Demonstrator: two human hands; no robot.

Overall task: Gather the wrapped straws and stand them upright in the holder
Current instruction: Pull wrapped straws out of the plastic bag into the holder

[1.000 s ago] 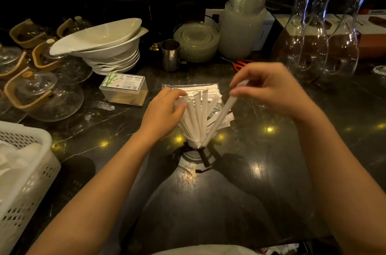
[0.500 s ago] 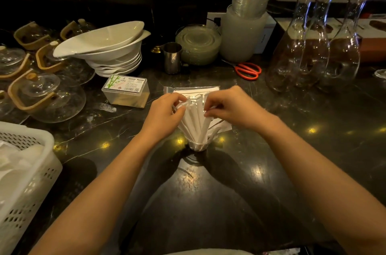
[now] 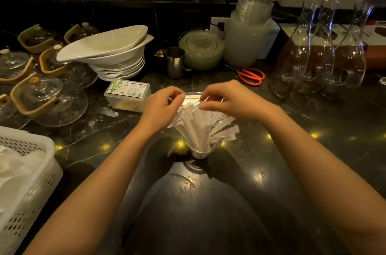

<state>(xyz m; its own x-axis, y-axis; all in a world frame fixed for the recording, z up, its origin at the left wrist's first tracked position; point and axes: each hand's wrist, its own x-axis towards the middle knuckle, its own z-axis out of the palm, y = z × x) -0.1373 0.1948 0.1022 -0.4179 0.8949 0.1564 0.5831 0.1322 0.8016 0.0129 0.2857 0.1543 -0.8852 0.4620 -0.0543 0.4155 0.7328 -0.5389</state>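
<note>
Paper-wrapped white straws (image 3: 198,127) are fanned out of a small clear glass holder (image 3: 200,152), which is stood on the dark polished stone worktop (image 3: 208,202), lower ends packed into it, upper ends splayed wide. The tops on the left are pinched by the left hand (image 3: 161,108), fingers curled around them; the tops on the right are gripped by the right hand (image 3: 227,99), fingertips bent down onto the wrappers. More wrapped straws are seen lying flat on the worktop behind the holder, just beside the fan's right edge.

Open worktop is found in front of the holder, between the two forearms, bare and glossy. Off to the left, a clear plastic box with a bamboo-printed label (image 3: 127,96) is set near the left hand, apart from it. Past it, stacked white ceramic bowls (image 3: 108,56) are piled. Red-handled scissors (image 3: 251,76) are laid beyond the right hand. Tall clear glass carafes (image 3: 321,56) are crowded at the right. A white perforated plastic basket (image 3: 25,181) is parked at the near left edge.
</note>
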